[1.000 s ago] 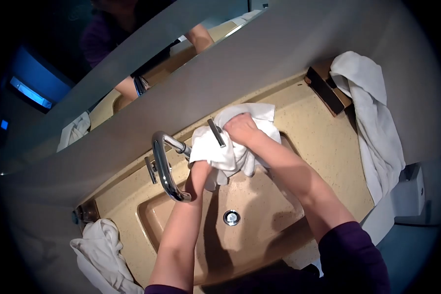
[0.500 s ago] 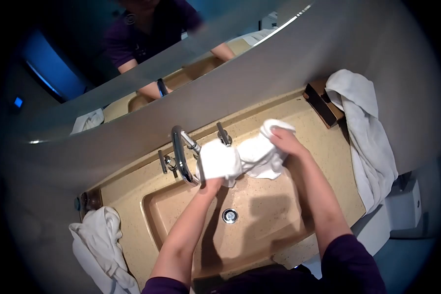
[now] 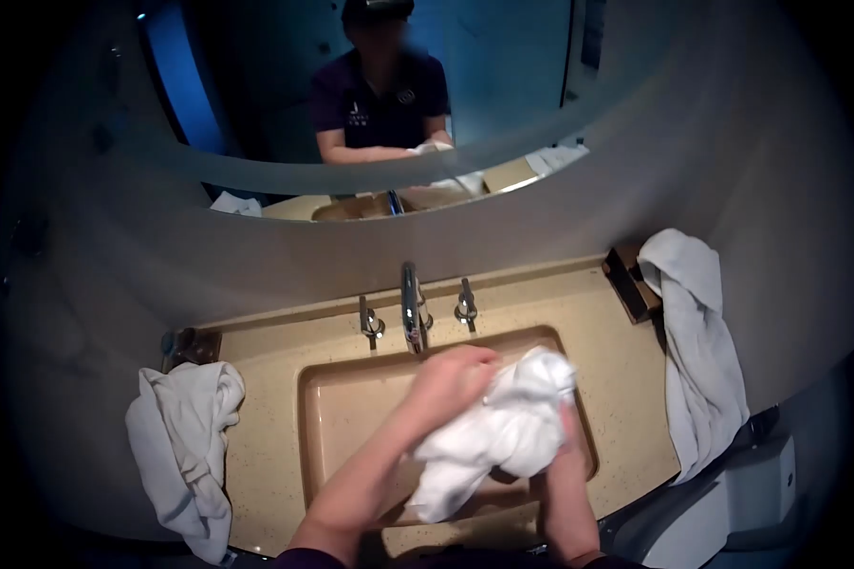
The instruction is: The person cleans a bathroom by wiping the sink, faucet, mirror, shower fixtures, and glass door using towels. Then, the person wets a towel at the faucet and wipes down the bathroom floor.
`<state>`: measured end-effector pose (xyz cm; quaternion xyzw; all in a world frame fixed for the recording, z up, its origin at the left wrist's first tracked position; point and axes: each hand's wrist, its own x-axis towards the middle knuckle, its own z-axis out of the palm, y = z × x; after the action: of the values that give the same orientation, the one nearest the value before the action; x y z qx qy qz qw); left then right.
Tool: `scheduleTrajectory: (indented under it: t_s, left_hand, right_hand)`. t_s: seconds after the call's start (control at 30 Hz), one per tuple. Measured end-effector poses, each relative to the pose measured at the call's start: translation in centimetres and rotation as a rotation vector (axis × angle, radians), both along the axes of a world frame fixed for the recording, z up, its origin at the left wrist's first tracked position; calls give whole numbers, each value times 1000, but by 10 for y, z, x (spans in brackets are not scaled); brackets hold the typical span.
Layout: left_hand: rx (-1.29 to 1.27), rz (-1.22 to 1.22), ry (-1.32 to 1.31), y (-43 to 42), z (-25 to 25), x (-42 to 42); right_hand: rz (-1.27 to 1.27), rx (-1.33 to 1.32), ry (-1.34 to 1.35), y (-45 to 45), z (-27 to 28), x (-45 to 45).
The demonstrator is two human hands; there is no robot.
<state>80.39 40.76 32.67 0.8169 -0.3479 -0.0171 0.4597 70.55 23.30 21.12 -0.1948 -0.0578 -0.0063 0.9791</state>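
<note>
A bunched white towel (image 3: pixel 512 422) is held over the right half of the tan sink basin (image 3: pixel 351 398), with a loose end hanging down toward me. My left hand (image 3: pixel 454 377) is curled closed at the towel's upper left edge. On the other side, my right hand (image 3: pixel 567 450) grips the towel from below and the right, its fingers mostly hidden by the cloth. The chrome faucet (image 3: pixel 411 308) rises behind the basin, just beyond my left hand and apart from it. The drain is covered from view by my arm and the towel.
Faucet handles (image 3: pixel 370 321) (image 3: pixel 466 305) flank the spout. One white towel (image 3: pixel 185 446) drapes over the counter's left end, another (image 3: pixel 697 351) over the right, beside a dark box (image 3: pixel 633 284). A mirror (image 3: pixel 503 85) hangs above; a white toilet (image 3: pixel 731 512) stands lower right.
Both hands have drawn the towel back from beside the faucet toward me and gathered it into a bunch. The head view has tilted up and turned, showing more mirror.
</note>
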Motion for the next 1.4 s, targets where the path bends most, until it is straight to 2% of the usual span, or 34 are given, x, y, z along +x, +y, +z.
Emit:
scheduleTrajectory:
  t_s: [0.03, 0.1, 0.13, 0.17, 0.2, 0.23, 0.27, 0.3, 0.33, 0.4, 0.47, 0.53, 0.6, 0.63, 0.67, 0.7, 0.73, 0.77, 0.83, 0.87, 0.93, 1.03, 1.2, 1.3, 1.4]
  left_hand:
    - [-146, 110, -41, 25, -1, 2]
    - [-139, 259, -152, 92, -13, -4]
    - [-102, 342, -212, 123, -21, -13]
    - [37, 413, -280, 162, -45, -16]
    - [222, 402, -313, 198, -58, -22]
    - [365, 466, -247, 231, -70, -31]
    - [507, 527, -178, 259, -84, -42]
    - [617, 604, 4, 288, -103, -57]
    - [724, 675, 195, 308, -120, -71]
    - [769, 671, 256, 321, -143, -87]
    - [825, 654, 322, 330, -149, -87]
    - [792, 665, 299, 327, -151, -87]
    - [805, 658, 302, 327, -153, -85]
    - [822, 656, 303, 327, -152, -85]
    - [844, 652, 305, 328, -151, -85]
    - [855, 646, 329, 327, -150, -85]
    - [868, 639, 349, 326, -149, -82]
    - [894, 630, 342, 326, -150, -80]
    - [898, 623, 386, 328, -155, -80]
    - [915, 611, 380, 325, -155, -78]
    - [929, 607, 460, 327, -150, -78]
    - [922, 609, 464, 330, -155, -78]
    - [935, 624, 472, 330, -155, -80]
    - [924, 623, 438, 327, -150, -80]
    - [886, 615, 431, 325, -144, -80]
  right_hand:
    - [-198, -241, 58, -11, 33, 1]
    - [-197, -126, -241, -33, 96, 21]
    - [-245, -136, -246, -43, 138, 32]
    - [-360, -297, -219, -53, 175, 49]
    - [-337, -372, -369, -61, 213, 67]
    - [-516, -462, -301, -65, 248, 84]
    - [-793, -774, -306, -90, 269, 115]
    - [-1075, -907, -207, -116, 279, 158]
    - [-1277, -1613, -277, -162, 291, 200]
    - [-1714, -1359, -313, -207, 303, 306]
    - [-1912, -1182, -71, -137, 308, 326]
    - [-1937, -1141, -56, -59, 290, 338]
    - [-1894, -1278, -174, 38, 260, 343]
    - [-1856, -1463, -273, 90, 244, 343]
    - [-1770, -1770, -407, 141, 228, 339]
    - [-1593, -2031, -540, 182, 213, 332]
    - [-1425, -2166, -720, 218, 198, 325]
    - [-1350, -2135, -839, 239, 181, 324]
    - [-1392, -1943, -873, 248, 145, 324]
    - [-1339, -1893, -783, 229, 141, 318]
    - [-445, -2026, -710, 151, 175, 278]
    - [-578, -2222, -714, 38, 164, 269]
    - [-739, -2456, -459, -105, 186, 252]
    - [-931, -2438, -257, -169, 221, 246]
    - [-1209, -2231, -122, -203, 274, 267]
